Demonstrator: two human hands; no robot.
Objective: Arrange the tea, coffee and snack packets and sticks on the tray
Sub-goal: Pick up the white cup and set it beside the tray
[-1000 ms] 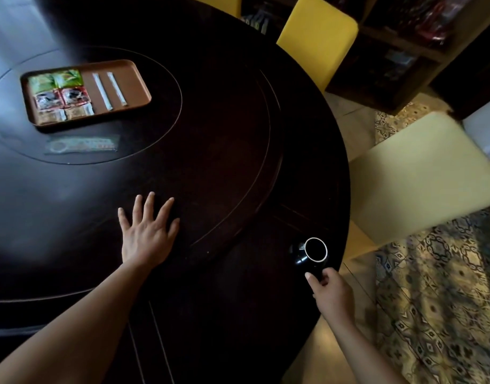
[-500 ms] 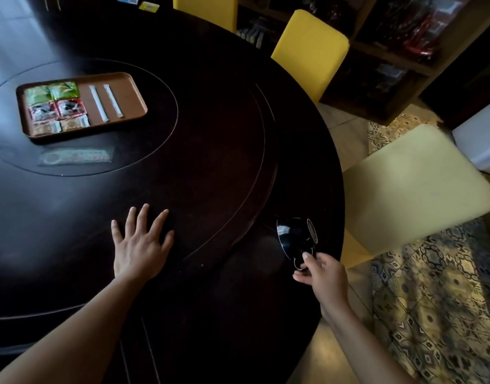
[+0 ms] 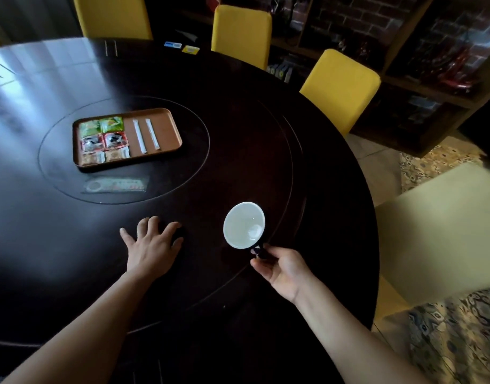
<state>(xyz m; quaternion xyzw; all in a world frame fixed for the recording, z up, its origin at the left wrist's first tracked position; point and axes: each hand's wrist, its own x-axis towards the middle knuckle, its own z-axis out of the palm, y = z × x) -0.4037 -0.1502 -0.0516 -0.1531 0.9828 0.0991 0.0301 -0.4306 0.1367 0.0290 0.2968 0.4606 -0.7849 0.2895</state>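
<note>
Head view: the left hand (image 3: 152, 246) lies flat on the dark round bench (image 3: 238, 151), palm down, fingers (image 3: 155, 225) released and spread, grasping nothing; the right hand (image 3: 282, 268) has its fingers clenched on the handle of a black cup (image 3: 244, 225) with a white inside, the cup tilted so its mouth faces the camera, over the bench just right of the left hand; well apart, on the inner disc of the bench, sits the brown tray (image 3: 166, 128); on its left part lie two green packets (image 3: 102, 126), two red packets (image 3: 104, 141) below them and two tan packets (image 3: 105, 157) nearest; to their right lie two white sticks (image 3: 145, 135) side by side; a pale packet (image 3: 116, 185) lies on the bench just beside the tray's near edge; yellow chairs (image 3: 339, 87) stand around the far side.
</note>
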